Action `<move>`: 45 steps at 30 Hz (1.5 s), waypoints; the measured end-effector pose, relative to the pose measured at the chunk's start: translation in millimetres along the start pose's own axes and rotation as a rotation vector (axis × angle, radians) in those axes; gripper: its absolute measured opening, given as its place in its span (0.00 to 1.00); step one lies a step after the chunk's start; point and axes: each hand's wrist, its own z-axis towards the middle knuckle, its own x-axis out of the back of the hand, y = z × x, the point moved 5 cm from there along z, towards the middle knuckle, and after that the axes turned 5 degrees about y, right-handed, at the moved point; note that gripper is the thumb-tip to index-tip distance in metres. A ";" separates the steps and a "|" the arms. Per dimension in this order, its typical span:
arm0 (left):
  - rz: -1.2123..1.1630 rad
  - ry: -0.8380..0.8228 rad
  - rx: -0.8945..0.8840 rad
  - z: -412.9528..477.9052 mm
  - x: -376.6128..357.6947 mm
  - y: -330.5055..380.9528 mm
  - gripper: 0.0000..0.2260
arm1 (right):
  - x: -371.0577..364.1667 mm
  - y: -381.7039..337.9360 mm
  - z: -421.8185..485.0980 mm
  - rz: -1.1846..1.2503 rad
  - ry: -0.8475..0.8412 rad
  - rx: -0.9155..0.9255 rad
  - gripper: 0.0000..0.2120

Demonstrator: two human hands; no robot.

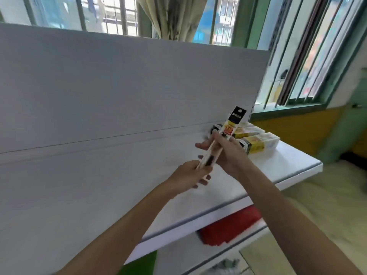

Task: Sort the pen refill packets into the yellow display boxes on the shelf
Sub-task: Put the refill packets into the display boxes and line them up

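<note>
Head: left hand [186, 176], right hand [228, 153] fingers [201, 145] curled round packets [231, 127].

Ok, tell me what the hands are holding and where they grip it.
A long pen refill packet, in both hands: the left hand grips its lower end, the right hand holds its middle. Its black top end is free.

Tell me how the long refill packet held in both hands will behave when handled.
The refill packet is probably fairly stiff: it juts straight past the right hand without drooping. It is likely light, since the left hand holds only its lower end. Long and narrow, it may tip if stood loosely in a yellow display box.
</note>
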 end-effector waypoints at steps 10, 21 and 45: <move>0.246 0.360 -0.235 75.4 -98.3 29.6 0.14 | 180.4 -52.4 22.2 -0.394 0.276 0.234 0.12; 0.405 0.352 -0.177 164.6 -118.4 29.7 0.23 | 191.0 -68.3 82.6 -1.013 0.312 0.475 0.06; 0.824 0.912 -0.624 161.9 -113.2 130.0 0.06 | 208.4 -88.2 187.6 -1.162 -0.191 0.065 0.07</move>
